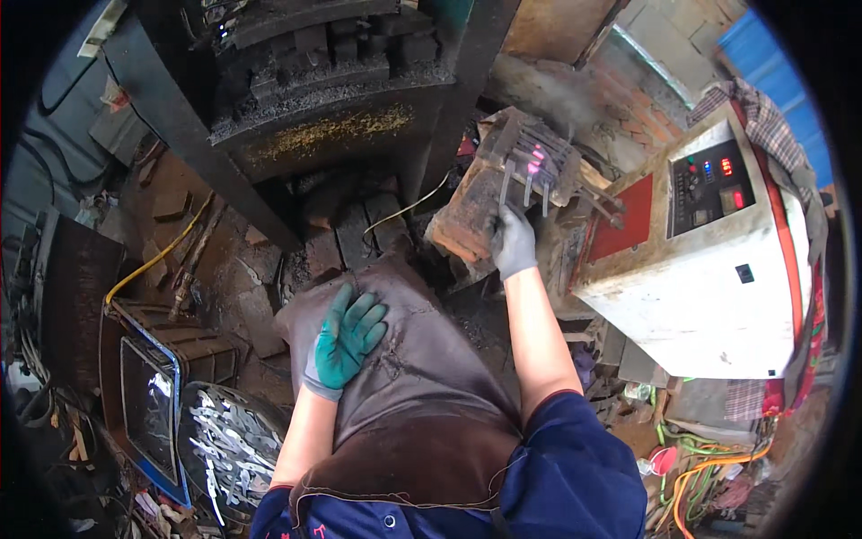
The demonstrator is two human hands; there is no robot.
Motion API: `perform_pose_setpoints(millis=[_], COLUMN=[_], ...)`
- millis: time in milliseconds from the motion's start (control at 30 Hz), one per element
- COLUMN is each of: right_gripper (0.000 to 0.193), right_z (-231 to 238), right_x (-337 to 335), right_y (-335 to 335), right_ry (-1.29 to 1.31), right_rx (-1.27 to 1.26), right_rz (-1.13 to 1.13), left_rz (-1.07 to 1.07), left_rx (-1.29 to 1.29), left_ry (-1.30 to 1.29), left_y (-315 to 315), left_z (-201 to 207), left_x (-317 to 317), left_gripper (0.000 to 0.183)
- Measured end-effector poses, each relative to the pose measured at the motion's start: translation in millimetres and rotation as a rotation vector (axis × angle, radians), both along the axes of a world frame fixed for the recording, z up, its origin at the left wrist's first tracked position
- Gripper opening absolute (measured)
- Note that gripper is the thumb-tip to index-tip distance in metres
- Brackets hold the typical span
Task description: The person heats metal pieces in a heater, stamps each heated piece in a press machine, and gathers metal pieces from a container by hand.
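My left hand [347,340], in a grey glove with a green coated palm, lies palm up with spread fingers over the brown apron [422,359] on my lap. It holds nothing. My right hand [514,241], in a grey glove, reaches out to the brick heating block [470,205]. Its fingers are closed on the near end of a narrow metal strip [507,181]. Beside that strip, more strips stick out of the block, and their far parts glow pink [535,160].
A dark press [341,135] stands ahead, with yellow flakes on its front. At right is a white control cabinet [700,296] with lit displays. Cut metal pieces fill a round container [229,445] at lower left, next to a blue-edged frame [148,404]. Cables [687,485] lie lower right.
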State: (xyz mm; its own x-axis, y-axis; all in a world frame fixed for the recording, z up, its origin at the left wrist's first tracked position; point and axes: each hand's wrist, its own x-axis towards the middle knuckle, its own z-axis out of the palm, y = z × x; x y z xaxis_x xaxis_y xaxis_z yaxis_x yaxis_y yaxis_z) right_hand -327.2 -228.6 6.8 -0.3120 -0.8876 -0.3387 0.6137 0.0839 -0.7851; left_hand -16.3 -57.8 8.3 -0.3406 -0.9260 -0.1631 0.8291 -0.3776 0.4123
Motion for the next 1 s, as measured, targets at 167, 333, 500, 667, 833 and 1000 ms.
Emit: perform_pose_setpoints(millis=[167,333,500,667,833,1000], right_gripper=[0.025,0.034,0.026,0.029,0.031,0.032], right_z=[-15.5,7.5,6.4,76.8,129.3,163.7], right_x=[-17.1,-11.0,-5.1,15.5,63.2,115.4], right_y=[-12.1,-14.7,48.1,65.4,-3.9,-64.1], right_ry=[-0.101,0.199,0.003,-0.191,0.089,0.252], right_rx=[-0.004,0.035,-0.091,-0.135,-0.232,-0.25], right_rz=[-0.003,-0.11,-0.082,0.331,0.537,0.688], left_rz=[-0.012,-0.004,0.046,0.077,0.233,0.309], left_rx=[-0.038,0.014,0.079,-0.265,-0.133,-0.155], left_ry=[0.027,0.012,-0.059,-0.529,-0.832,-0.747], left_y=[-1.6,-1.8,-8.9,-124.0,-251.6,-302.5], left_z=[0.8,2.0,12.7,74.3,184.2,184.5], left_x=[-0.9,-1.0,11.8,31.9,12.0,17.6], left_gripper=[0.06,0.057,0.058,0.049,0.047,0.034])
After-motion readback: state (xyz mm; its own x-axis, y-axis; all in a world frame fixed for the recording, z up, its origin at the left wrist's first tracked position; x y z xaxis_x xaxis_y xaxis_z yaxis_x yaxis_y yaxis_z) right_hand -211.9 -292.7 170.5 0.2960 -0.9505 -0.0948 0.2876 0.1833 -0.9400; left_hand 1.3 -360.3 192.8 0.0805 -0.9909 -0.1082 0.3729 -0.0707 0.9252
